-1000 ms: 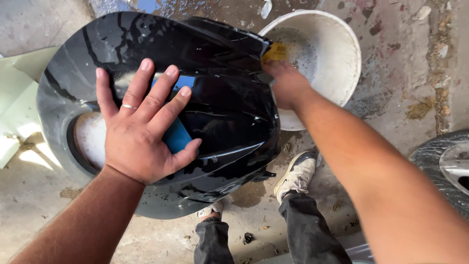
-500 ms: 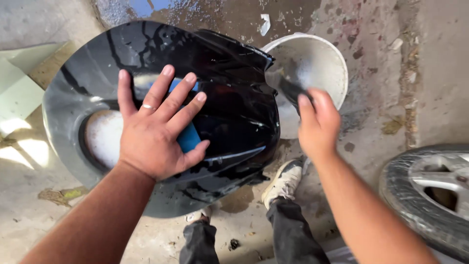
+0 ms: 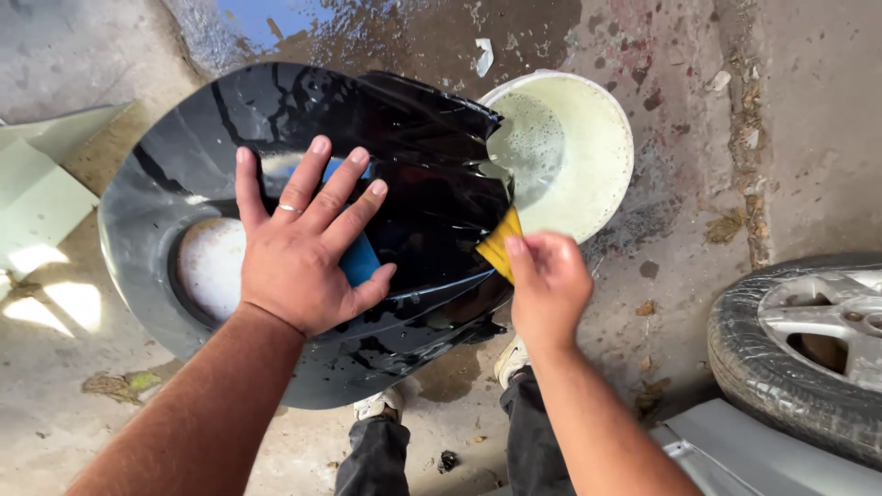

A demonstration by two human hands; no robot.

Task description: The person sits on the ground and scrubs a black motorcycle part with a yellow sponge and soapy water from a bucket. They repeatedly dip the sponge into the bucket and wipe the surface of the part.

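A large glossy black body panel (image 3: 276, 174), wet and curved, is seen propped above a concrete floor (image 3: 717, 119), with a round opening at its left part through which a pale patch shows. The left hand (image 3: 299, 248) is laid flat on the panel, fingers spread wide, a ring on one finger; nothing is gripped by it. A blue item (image 3: 360, 259) is partly covered under its palm and fingers, and its kind cannot be told.

The right hand (image 3: 548, 285) is closed around a yellow piece of sanding paper or sponge (image 3: 497, 246), which is pressed against the panel's right edge. Just beyond that edge, a white bucket (image 3: 614, 138) of pale soapy water is observed, its rim partly overlapped by the panel.

The floor around the bucket is wet and stained. A wheel with a silver rim and tyre (image 3: 808, 349) lies at the right, well apart from the panel. A grey panel edge (image 3: 735, 455) shows at the lower right. Pale green sheet pieces (image 3: 41, 184) lie at the left. The person's dark trousers and light shoes (image 3: 511, 360) are visible below the panel.
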